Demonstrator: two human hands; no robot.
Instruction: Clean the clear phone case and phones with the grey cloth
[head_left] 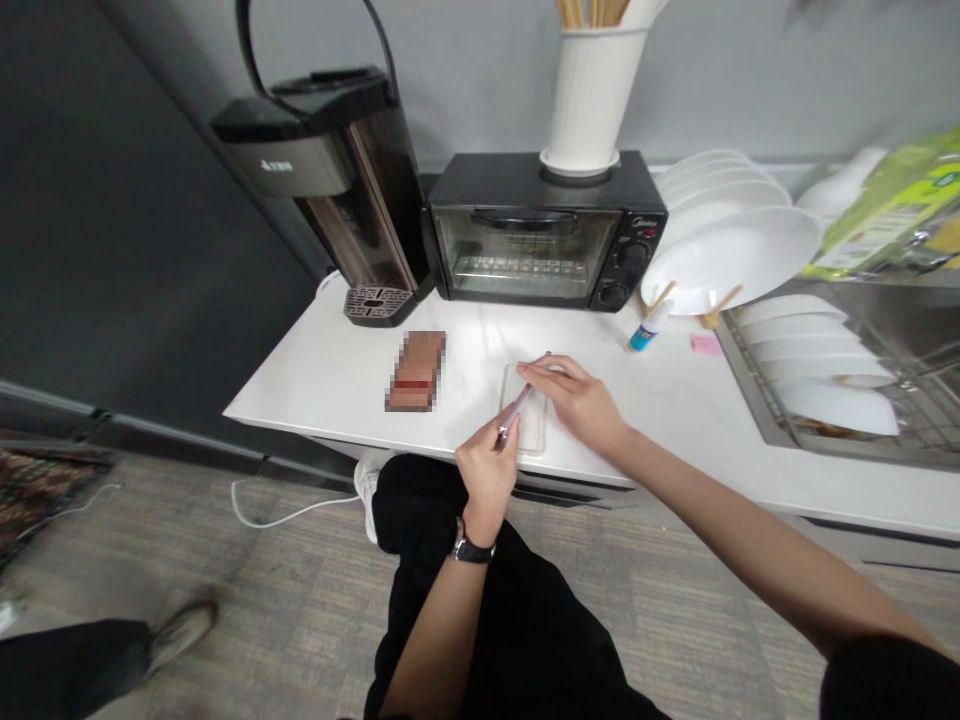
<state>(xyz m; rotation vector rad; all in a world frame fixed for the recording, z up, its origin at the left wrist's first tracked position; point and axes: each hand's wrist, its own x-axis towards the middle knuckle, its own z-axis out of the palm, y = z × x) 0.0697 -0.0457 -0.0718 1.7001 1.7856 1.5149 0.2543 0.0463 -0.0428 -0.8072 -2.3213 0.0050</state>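
Note:
A slim, pale purple phone (517, 403) is tilted nearly edge-on to me, so its faces hardly show. My left hand (487, 468) is closed on its near lower end. At the far upper end, the fingers of my right hand (581, 400) pinch it. Just beneath, a clear, shallow phone case (534, 438) lies flat on the white counter, partly covered by my hands. To the left on the counter lies a reddish-brown rectangular item (418, 368), too pixelated to make out.
A water dispenser (360, 190) and a toaster oven (525, 255) stand behind, a white utensil holder (596, 95) on the oven. Rightward are a small bottle (649, 328), a pink piece (705, 345), white plates (739, 255) and a sink rack (919, 400). Another person's shoe (180, 635) shows lower left.

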